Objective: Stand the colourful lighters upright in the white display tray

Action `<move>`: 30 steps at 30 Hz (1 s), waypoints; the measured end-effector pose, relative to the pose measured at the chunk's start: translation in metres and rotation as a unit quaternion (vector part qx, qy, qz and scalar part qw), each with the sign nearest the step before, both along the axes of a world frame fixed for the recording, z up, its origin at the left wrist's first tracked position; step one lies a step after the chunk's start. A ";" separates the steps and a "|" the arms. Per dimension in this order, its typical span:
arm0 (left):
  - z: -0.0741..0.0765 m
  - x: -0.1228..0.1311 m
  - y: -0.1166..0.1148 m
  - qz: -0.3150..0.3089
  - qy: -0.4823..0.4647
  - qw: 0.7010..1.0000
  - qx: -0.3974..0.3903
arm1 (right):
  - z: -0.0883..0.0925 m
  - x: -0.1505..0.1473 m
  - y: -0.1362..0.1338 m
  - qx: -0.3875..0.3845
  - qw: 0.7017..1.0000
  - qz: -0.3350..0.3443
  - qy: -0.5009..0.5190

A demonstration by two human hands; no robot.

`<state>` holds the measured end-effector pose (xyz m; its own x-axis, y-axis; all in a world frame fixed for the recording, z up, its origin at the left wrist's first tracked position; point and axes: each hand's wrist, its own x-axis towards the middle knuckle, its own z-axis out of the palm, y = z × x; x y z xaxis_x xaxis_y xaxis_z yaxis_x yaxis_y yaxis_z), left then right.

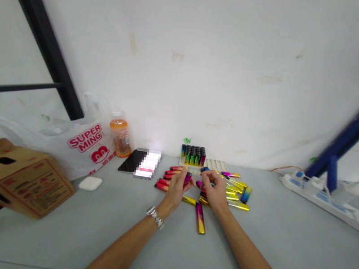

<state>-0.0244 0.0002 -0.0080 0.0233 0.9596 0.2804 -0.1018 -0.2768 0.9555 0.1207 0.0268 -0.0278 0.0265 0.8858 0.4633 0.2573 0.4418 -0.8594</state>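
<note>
Head view, left to right: a cardboard box sits at the tabletop's left edge, then a white plastic bag, a small white case, an orange bottle and a dark phone. At centre the left hand — a watch on its wrist — pinches a magenta lighter, its grip closed around it. Just beside it, the right hand curls over the scattered lighters; whether it holds one cannot be told. A tray of upright lighters stands beyond, by the wall. One lighter lies nearer — apart. A power strip lies far right.
</note>
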 end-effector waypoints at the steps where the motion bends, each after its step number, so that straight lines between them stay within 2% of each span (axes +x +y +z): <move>1: 0.001 0.001 0.000 0.002 0.004 1.000 -0.013 | 0.000 -0.001 -0.001 -0.001 1.000 0.005 -0.003; 4: 0.000 0.005 0.001 0.023 -0.004 0.999 -0.042 | 0.001 -0.003 -0.003 -0.002 1.000 0.016 -0.009; 9: -0.006 0.012 0.001 0.054 0.011 0.998 -0.040 | 0.001 -0.003 -0.004 -0.010 1.000 0.023 -0.012; 16: -0.001 0.010 0.000 0.043 0.016 0.997 -0.063 | -0.001 -0.004 -0.002 -0.025 0.999 0.036 -0.007; 27: -0.002 0.010 0.004 0.048 -0.014 0.995 -0.086 | 0.000 -0.005 -0.003 -0.030 0.999 0.035 -0.015; 30: -0.003 0.008 0.006 0.030 -0.015 0.995 -0.089 | 0.000 -0.005 -0.003 -0.028 0.999 0.038 -0.012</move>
<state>-0.0164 0.0057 -0.0107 -0.0409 0.9936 0.1050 -0.1199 -0.1092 0.9868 0.1160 0.0234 -0.0274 -0.0524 0.9090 0.4135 0.2460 0.4131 -0.8768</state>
